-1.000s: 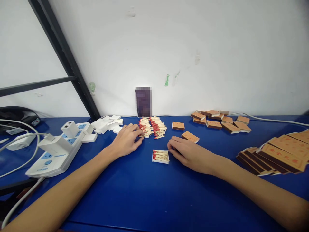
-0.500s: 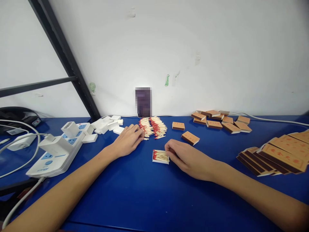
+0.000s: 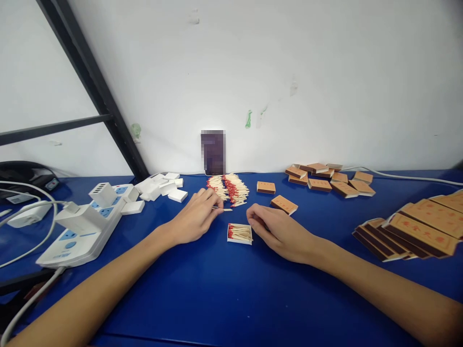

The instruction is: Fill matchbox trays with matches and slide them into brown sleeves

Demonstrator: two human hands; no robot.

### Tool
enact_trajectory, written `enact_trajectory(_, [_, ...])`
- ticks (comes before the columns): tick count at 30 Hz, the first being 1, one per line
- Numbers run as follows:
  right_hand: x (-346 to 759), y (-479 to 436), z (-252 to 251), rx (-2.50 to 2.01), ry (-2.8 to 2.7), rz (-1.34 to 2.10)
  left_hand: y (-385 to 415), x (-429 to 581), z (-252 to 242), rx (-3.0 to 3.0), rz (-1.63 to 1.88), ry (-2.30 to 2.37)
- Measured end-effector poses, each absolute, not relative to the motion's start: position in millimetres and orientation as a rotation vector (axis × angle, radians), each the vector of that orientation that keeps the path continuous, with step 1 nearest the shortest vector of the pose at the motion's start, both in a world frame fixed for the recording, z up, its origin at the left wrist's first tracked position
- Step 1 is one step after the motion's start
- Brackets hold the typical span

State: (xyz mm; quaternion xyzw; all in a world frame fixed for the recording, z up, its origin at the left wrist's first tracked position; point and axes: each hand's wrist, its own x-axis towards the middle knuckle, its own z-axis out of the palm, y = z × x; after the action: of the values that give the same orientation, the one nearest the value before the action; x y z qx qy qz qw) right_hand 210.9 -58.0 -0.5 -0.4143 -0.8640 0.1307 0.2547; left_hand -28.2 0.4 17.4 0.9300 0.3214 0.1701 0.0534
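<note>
A: Any difference from half a second ago?

B: Yes. At the left hand, a small slide rightward along the near edge of the match heaps, and now a pale length of a single match poking out past the fingertips. At the right hand, a slight retreat from over the end of the matchbox tray to just beside its far right corner.

A: And the counts?

B: One matchbox tray, flat on the blue table, between the hands and nearer than the heaps; inside, too many crossed matches to number. Two heaps, side by side, red heads mostly to the left. Two orange boxes set apart from the rest; beyond, to the right, a cluster of boxes, about eleven, uncertain because of overlap. At far right, overlapping orange covers, and at left, a pile of white trays, both too layered to count. One power strip.

A: Hands open or closed?

B: On the left, thumb and fingers pinched together around the match. On the right, fingers loosely curled; cannot tell whether gripping anything.
</note>
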Motion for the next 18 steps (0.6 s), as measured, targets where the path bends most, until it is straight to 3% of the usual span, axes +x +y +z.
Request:
enact_trajectory(9, [210.9,-58.6,-3.0,-1.053,-2.288,0.377,-23.6,-10.4,14.6,2.724,0.532,0.864])
enact_trajectory(18, [210.7,-59.2,-3.5,-1.034,-2.352,0.389,14.9,-39.6,11.9,3.062,0.339,1.177])
